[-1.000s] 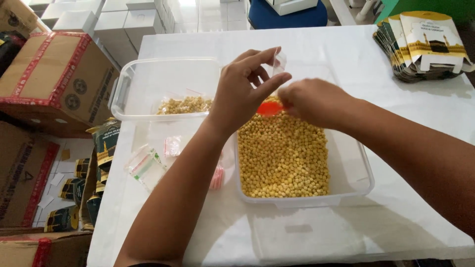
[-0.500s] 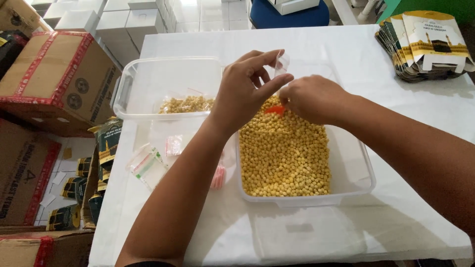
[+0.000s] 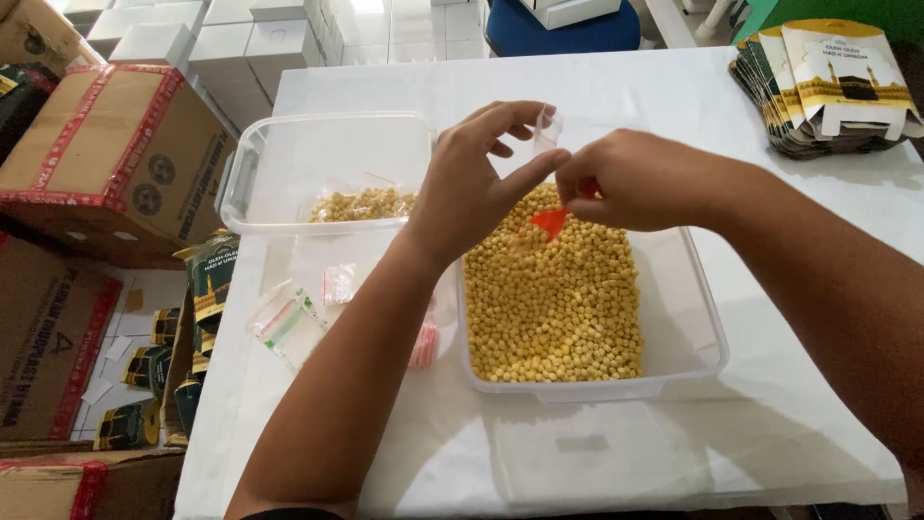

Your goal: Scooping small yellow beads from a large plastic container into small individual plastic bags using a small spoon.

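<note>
Left hand (image 3: 481,183): pinches a small clear bag (image 3: 547,127) by its top, fingers closed on it.
Right hand (image 3: 626,178): pinches a small red scoop (image 3: 551,222), just at 3 o'clock of the bag.
Scoop position: over the yellow beans (image 3: 553,299).
Bean tub (image 3: 688,327): desk (image 3: 616,87) centre.
Second tub (image 3: 327,154): at 10 o'clock.

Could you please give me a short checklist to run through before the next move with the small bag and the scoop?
1. Small clear bag pinched in left hand: ok.
2. Red scoop gripped in right hand: ok.
3. Both held above the clear tub of yellow pellets: ok.
4. Bag mouth open: cannot tell.
5. Scoop loaded: cannot tell.
6. Spare bags lying on the white table: ok.
</note>
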